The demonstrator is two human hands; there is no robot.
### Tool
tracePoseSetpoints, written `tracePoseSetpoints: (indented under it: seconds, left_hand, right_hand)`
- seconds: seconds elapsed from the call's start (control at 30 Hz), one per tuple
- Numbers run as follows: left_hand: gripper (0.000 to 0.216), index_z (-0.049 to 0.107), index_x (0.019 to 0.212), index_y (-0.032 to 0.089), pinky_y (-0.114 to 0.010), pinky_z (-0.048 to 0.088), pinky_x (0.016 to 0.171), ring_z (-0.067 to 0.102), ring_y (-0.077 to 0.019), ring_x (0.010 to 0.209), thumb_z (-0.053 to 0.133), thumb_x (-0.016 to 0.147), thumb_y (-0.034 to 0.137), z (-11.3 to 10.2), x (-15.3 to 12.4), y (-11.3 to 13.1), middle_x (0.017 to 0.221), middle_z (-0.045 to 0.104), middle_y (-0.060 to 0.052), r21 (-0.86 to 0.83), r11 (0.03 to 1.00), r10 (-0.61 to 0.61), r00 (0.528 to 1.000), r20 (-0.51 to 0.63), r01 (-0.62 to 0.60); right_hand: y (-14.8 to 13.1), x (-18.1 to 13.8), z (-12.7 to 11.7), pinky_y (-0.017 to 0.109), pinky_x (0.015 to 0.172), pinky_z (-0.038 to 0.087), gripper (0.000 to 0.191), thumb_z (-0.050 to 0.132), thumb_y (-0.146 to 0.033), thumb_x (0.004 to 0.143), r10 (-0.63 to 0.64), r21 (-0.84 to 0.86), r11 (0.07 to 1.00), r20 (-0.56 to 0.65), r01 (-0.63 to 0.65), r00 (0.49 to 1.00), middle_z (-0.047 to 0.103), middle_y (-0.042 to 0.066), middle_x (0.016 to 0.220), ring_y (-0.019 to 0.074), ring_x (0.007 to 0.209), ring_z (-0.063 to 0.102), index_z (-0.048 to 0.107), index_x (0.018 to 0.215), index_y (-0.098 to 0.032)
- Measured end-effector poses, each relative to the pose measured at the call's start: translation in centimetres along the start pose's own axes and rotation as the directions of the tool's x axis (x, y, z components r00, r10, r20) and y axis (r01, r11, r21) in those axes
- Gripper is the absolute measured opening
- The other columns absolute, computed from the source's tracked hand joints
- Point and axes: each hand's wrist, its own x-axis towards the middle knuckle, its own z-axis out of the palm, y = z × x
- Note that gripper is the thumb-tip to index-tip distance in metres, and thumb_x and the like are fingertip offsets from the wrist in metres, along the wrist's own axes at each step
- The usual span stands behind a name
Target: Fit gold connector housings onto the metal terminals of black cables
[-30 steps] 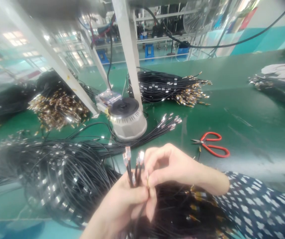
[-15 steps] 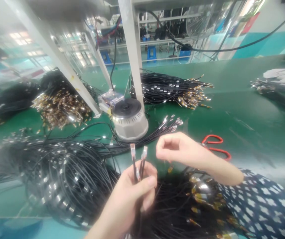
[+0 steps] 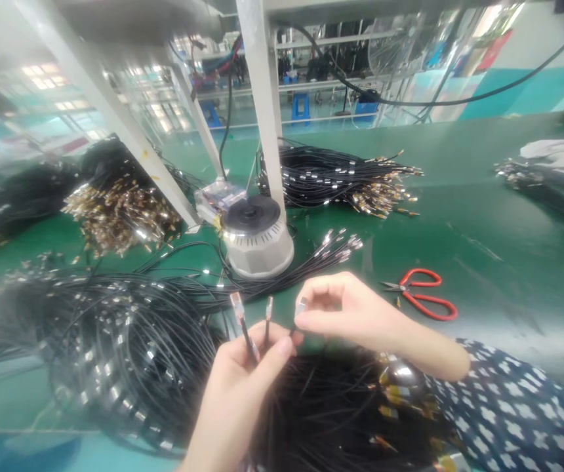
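Observation:
My left hand is closed round a few black cables, whose ends stick up past the thumb. One end carries a clear plug with a coppery tip, and a slimmer connector rises beside it. My right hand pinches another cable end with a small silvery connector between thumb and fingers, close to the left fingertips. Beneath both hands lies a heap of black cables with yellowish ends. To the left spreads a large coil of black cables with shiny bands.
Red-handled scissors lie right of my right hand. Ahead stands a round grey device with a black top, by a white post. Further cable bundles rest on the green table; another pile is at left.
My right hand has moved left and down and now pinches one cable end. The cable ends in my left hand have spread apart, and that hand has shifted slightly left.

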Motion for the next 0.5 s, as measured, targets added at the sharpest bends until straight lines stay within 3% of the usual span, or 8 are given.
tracePoseSetpoints:
  seconds: [0.13, 0.2, 0.3, 0.37, 0.5]
  left_hand:
    - [0.014, 0.075, 0.068, 0.015, -0.017, 0.04, 0.054, 0.049, -0.0071, 0.052, 0.081, 0.07, 0.027, -0.5, 0.2, 0.4, 0.057, 0.063, 0.002, -0.041, 0.998, -0.042, 0.999, 0.008, 0.043]
    - [0.017, 0.074, 0.069, 0.015, -0.019, 0.039, 0.051, 0.048, -0.0075, 0.048, 0.08, 0.071, 0.03, -0.8, 0.3, 0.4, 0.052, 0.06, 0.002, -0.092, 0.994, -0.067, 0.998, -0.009, 0.066]
    - [0.019, 0.075, 0.075, 0.015, -0.019, 0.039, 0.051, 0.05, -0.0086, 0.049, 0.081, 0.07, 0.032, -0.9, 0.2, 0.4, 0.05, 0.059, 0.001, -0.156, 0.984, -0.092, 0.995, -0.04, 0.085]
    - [0.021, 0.074, 0.076, 0.015, -0.018, 0.037, 0.05, 0.047, -0.0076, 0.048, 0.081, 0.069, 0.033, -0.9, -0.1, 0.3, 0.05, 0.057, 0.002, -0.192, 0.978, -0.1, 0.993, -0.062, 0.087]
    - [0.024, 0.072, 0.073, 0.015, -0.018, 0.034, 0.045, 0.044, -0.0078, 0.047, 0.084, 0.065, 0.034, -1.9, -0.8, 1.0, 0.051, 0.055, 0.002, -0.196, 0.979, -0.082, 0.986, -0.145, 0.052]
  right_hand:
    - [-0.7, -0.5, -0.1, 0.024, 0.064, 0.046, 0.019, 0.067, -0.033, 0.08, -0.045, -0.176, 0.983, 0.047, 0.053, 0.998, 0.071, 0.003, 0.077, 0.0127, 0.067, 0.059, 0.064, 0.08, -0.015]
    - [-1.1, -1.7, 0.1, 0.028, 0.072, 0.048, 0.034, 0.069, -0.045, 0.078, -0.046, -0.374, 0.924, 0.09, 0.077, 0.995, 0.071, 0.005, 0.096, 0.0184, 0.084, 0.064, 0.066, 0.098, -0.017]
    - [-1.0, -4.2, 1.1, 0.033, 0.08, 0.047, 0.059, 0.073, -0.053, 0.072, -0.085, -0.647, 0.725, 0.254, 0.234, 0.963, 0.067, 0.009, 0.114, 0.0255, 0.099, 0.062, 0.06, 0.12, -0.02]
    - [-0.4, -5.6, 2.0, 0.037, 0.086, 0.045, 0.055, 0.069, -0.046, 0.08, -0.115, -0.749, 0.571, 0.332, 0.336, 0.936, 0.066, 0.012, 0.115, 0.0267, 0.101, 0.061, 0.056, 0.125, -0.017]
    - [3.0, -7.1, 3.2, 0.04, 0.086, 0.045, 0.048, 0.064, -0.03, 0.087, -0.138, -0.874, 0.271, 0.379, 0.402, 0.915, 0.068, 0.015, 0.112, 0.0278, 0.095, 0.061, 0.053, 0.128, -0.008]
